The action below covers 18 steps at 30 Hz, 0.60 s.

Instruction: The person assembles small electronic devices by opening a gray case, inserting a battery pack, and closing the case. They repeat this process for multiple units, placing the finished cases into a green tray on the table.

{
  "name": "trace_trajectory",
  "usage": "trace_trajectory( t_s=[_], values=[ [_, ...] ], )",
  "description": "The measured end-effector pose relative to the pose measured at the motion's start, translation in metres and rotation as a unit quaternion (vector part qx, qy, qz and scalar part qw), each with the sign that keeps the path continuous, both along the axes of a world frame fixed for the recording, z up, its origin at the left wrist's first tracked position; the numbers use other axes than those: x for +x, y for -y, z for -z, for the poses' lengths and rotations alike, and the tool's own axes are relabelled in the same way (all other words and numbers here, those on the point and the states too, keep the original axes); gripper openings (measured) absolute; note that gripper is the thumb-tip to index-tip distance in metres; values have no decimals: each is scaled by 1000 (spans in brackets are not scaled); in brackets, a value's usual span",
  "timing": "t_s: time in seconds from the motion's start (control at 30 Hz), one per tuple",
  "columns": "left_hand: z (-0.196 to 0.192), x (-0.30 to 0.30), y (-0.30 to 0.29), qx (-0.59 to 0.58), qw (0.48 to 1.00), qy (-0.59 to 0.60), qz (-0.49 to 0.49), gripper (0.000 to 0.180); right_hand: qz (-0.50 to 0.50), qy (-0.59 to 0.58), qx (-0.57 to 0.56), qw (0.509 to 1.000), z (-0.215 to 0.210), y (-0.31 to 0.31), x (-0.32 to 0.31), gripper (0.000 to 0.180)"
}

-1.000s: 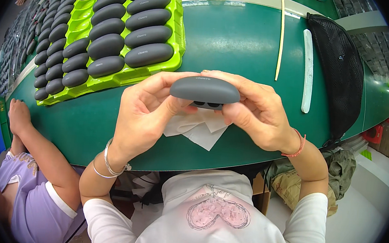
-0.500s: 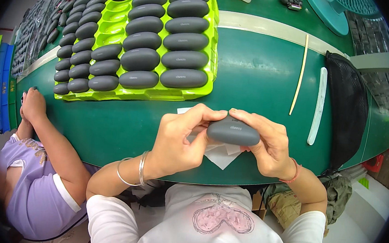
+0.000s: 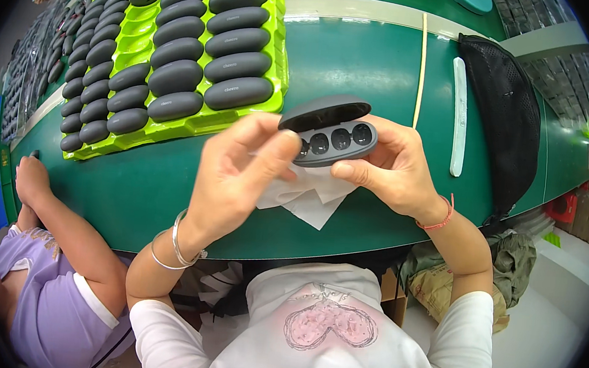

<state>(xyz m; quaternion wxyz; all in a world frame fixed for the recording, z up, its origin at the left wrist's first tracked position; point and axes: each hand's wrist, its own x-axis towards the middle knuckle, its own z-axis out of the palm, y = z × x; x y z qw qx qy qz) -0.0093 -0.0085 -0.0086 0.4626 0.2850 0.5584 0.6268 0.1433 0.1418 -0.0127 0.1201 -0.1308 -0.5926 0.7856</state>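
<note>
I'm watching the right hand gripping the open grey case from beneath, its long axis running across between both hands; the left hand is hovering loosely spread at its near-left end, fingertips touching the rim.

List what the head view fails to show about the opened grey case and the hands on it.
- Open grey oval case: underside hidden by right hand.
- Its four dark recesses: too small to tell what they hold.
- White cloth: upper part covered by left hand.
- Green tray of closed cases: cut off by top edge.
</note>
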Motion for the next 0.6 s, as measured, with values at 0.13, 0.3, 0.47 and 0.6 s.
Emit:
trace_trajectory(
  t_s=[0.13,0.3,0.47,0.6],
  values=[
    [-6,-6,-4,83,995,2,-51,35,32,-9,32,999,1,4,1,24],
    [-6,-6,1,112,992,-55,-17,30,37,13,82,996,2,3,3,27],
    [-8,-2,-1,19,995,-96,4,32,28,23,68,997,1,2,5,27],
    [-5,-7,0,27,999,-47,-3,30,14,-15,21,1000,2,6,5,27]
  ],
)
